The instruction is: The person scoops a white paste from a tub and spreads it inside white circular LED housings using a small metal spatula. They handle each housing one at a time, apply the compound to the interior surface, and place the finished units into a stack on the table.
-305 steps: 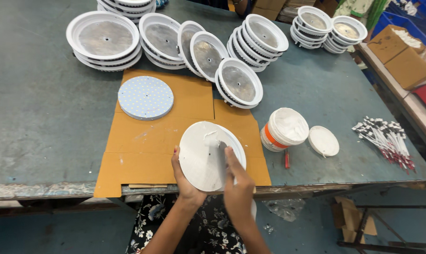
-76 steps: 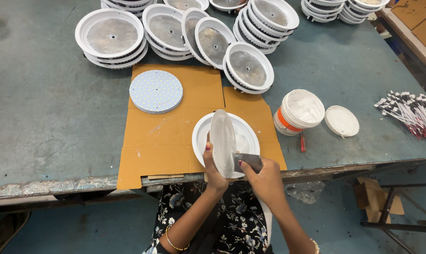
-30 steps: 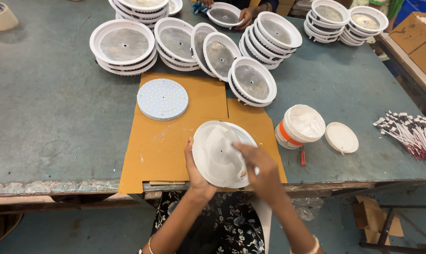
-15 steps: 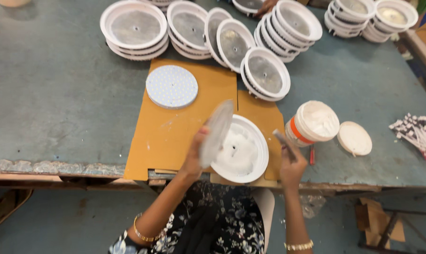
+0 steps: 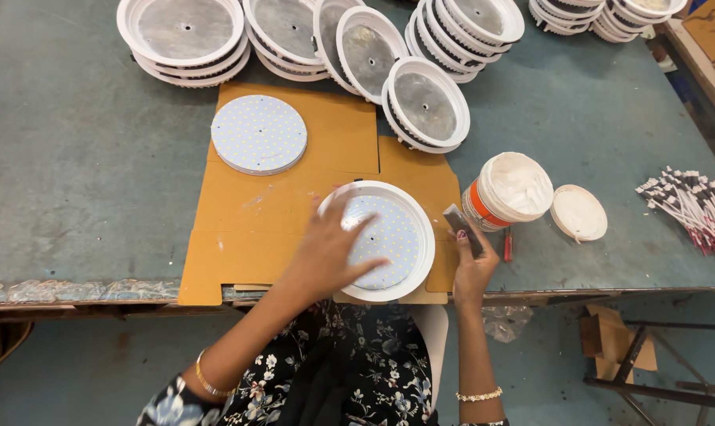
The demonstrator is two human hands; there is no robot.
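On cardboard point(image 5: 294, 213): left hand point(image 5: 330, 252) flat on round lamp point(image 5: 389, 237) | right hand point(image 5: 472, 264) grips, apparently, scraper point(image 5: 462, 227) | tub point(image 5: 509, 191) beside.

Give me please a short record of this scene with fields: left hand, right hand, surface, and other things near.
left hand: left hand lies flat on the dotted round board seated in the white round housing
right hand: right hand holds a small flat scraper, fingers closed on it
surface: cardboard sheet on a grey-green table
near: open tub of white paste, its lid, a stack of dotted boards, stacks of empty housings, bundle of wires
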